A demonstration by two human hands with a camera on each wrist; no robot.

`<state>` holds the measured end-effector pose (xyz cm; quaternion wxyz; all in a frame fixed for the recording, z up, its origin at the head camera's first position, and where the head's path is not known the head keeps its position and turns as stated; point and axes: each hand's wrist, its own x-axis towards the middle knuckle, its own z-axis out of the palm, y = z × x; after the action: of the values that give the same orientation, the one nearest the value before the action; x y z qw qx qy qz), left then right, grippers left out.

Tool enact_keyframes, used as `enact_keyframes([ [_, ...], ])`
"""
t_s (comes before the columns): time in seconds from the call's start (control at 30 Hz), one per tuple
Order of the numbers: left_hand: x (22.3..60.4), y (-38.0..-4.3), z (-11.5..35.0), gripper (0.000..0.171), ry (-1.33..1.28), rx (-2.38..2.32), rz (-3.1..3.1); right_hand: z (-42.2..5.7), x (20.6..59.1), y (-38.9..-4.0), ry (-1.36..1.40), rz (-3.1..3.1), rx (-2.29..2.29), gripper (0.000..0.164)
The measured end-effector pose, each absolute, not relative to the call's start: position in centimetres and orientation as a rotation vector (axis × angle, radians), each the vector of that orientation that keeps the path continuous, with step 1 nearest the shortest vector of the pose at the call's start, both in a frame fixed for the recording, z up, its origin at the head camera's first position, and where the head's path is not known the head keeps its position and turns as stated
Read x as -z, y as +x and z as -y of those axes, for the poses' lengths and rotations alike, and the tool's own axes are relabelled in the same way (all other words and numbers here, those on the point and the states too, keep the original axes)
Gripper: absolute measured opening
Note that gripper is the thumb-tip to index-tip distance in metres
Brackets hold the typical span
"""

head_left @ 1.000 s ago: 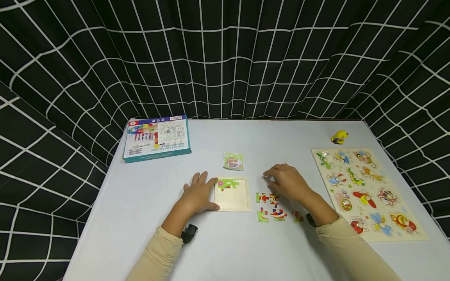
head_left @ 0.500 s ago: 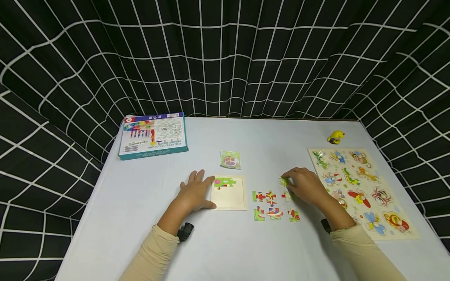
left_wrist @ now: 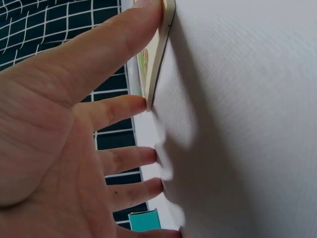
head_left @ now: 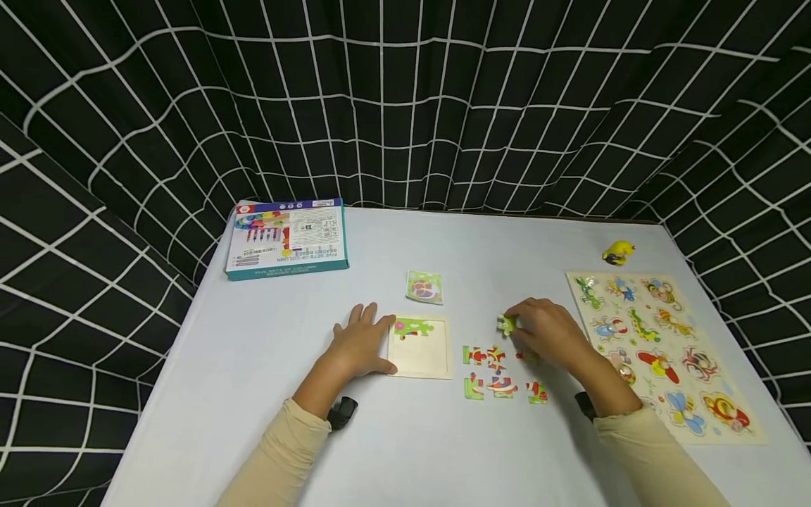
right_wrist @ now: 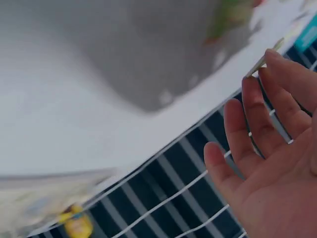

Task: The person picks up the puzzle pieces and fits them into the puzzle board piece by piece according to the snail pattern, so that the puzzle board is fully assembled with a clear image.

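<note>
My left hand [head_left: 357, 351] is spread beside the left edge of a square wooden puzzle tray [head_left: 421, 360]. Its straight thumb and index finger touch the rim, as the left wrist view also shows, where the tray [left_wrist: 159, 59] appears edge-on. Along the tray's top left lie joined green puzzle pieces [head_left: 413, 327]. Between thumb and fingertips, my right hand [head_left: 550, 334] pinches a green puzzle piece [head_left: 506, 324]; in the right wrist view this piece [right_wrist: 265, 58] is seen on edge. Below that hand are several loose puzzle pieces [head_left: 502, 386] in two rows, one partly hidden by the hand.
Behind the tray lies a small picture card [head_left: 424, 287]. A teal-edged box [head_left: 288, 239] is at the back left. On the right are a large insect puzzle board [head_left: 665, 352] and a small yellow toy [head_left: 617, 252]. Black gridded cloth [head_left: 405, 105] surrounds the white table [head_left: 393, 443].
My right hand has taken hold of a green puzzle piece to the right of the tray and shifted it slightly left. My left hand stays at the tray's edge.
</note>
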<state>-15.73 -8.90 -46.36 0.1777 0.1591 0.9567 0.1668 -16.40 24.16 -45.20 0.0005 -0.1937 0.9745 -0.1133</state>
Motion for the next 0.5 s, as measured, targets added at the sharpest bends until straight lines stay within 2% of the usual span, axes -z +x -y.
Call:
enact_keyframes([
  [0.3,46.5,-15.8,8.8,0.09,0.44,-0.451,-2.706,-17.5,44.8,-17.1,-0.929,-3.018,0.362,0.028],
  [0.5,46.3,-15.8,8.7,0.089,0.428,-0.463,-2.701,-15.1,45.7,-17.3,-1.043,-2.983,0.37,0.026],
])
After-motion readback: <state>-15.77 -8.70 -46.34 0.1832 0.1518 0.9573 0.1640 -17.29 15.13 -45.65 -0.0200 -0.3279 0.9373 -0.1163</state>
